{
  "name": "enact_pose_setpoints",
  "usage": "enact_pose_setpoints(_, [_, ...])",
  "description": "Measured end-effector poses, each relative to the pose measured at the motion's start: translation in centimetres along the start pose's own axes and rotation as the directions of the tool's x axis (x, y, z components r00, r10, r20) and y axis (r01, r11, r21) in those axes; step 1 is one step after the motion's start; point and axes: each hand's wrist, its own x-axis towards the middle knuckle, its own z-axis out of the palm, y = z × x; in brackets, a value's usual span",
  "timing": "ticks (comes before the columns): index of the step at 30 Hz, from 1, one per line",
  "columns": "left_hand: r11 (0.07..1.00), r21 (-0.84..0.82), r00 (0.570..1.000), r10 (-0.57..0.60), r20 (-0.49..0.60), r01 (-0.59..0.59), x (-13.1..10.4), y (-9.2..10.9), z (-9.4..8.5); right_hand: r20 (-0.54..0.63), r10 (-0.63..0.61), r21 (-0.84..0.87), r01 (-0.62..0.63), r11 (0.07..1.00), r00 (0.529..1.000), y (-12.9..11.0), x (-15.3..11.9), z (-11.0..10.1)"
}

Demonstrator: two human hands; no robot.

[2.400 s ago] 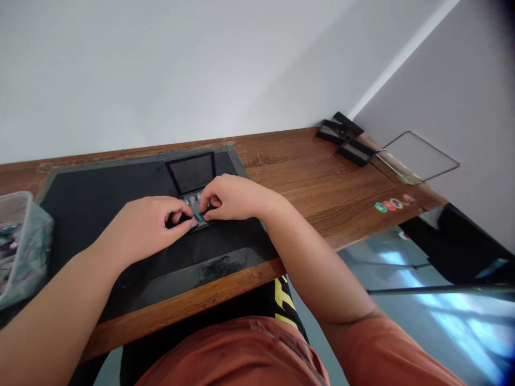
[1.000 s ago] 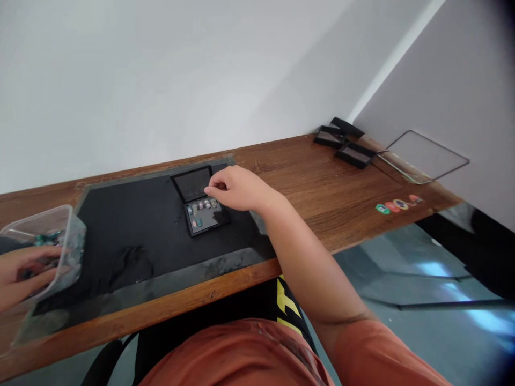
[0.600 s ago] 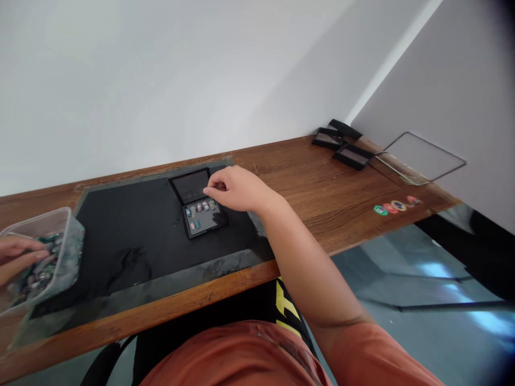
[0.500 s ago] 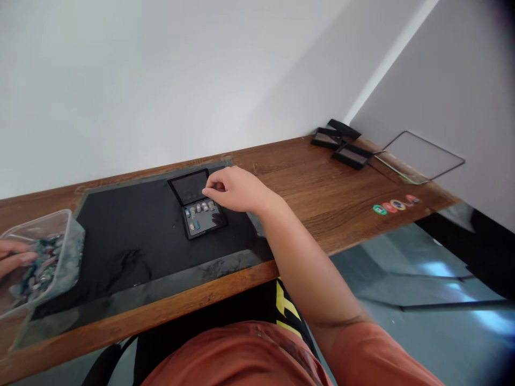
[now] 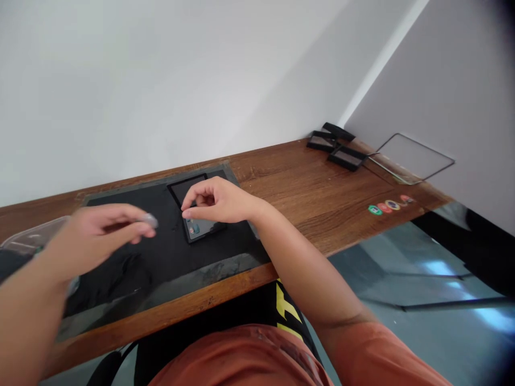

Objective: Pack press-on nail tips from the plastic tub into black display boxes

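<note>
My left hand (image 5: 107,230) is over the black mat (image 5: 169,262), pinching a small grey polished stone (image 5: 150,219) between thumb and fingers. Beyond its wrist, a clear plastic tub (image 5: 38,236) is largely hidden; some green shows inside. A shallow black case (image 5: 207,232) lies on the mat with its lid raised. My right hand (image 5: 213,199) hovers above the case with thumb and forefinger tips brought together; whether something small is between them I cannot make out. A few little stones (image 5: 195,227) lie in the case's front left part, and the hand covers its back row.
The mat lies on a wooden table (image 5: 281,171) against a white wall. Several black cases (image 5: 348,157) are at the far right corner beside a wire frame (image 5: 422,153). Round coloured stickers (image 5: 392,205) sit near the table's right edge.
My left hand has come out of the tub and moved right with a grey stone in its fingertips. My right hand has shifted left and slightly down over the case.
</note>
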Motion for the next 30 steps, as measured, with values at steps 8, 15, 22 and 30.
enact_pose_setpoints(8, [0.959,-0.281,0.958,0.044,0.282,0.038,3.9,-2.4,6.8,-0.011,-0.051,0.046,0.051,0.998,0.999,0.8,-0.1,-0.2])
enact_pose_setpoints(15, [0.924,-0.37,0.941,0.035,0.337,0.099,3.2,-3.1,6.6,-0.016,-0.027,-0.057,0.026,0.998,1.0,0.0,-0.4,0.1])
enact_pose_setpoints(22, [0.903,-0.412,0.949,0.019,0.316,0.119,3.2,-3.0,6.9,-0.045,-0.035,-0.111,0.03,0.993,0.998,0.3,-0.3,0.4])
enact_pose_setpoints(30, [0.883,-0.452,0.965,-0.008,0.261,0.129,2.6,-2.8,7.4,0.006,0.048,0.108,-0.048,0.993,0.999,0.2,-0.4,0.0])
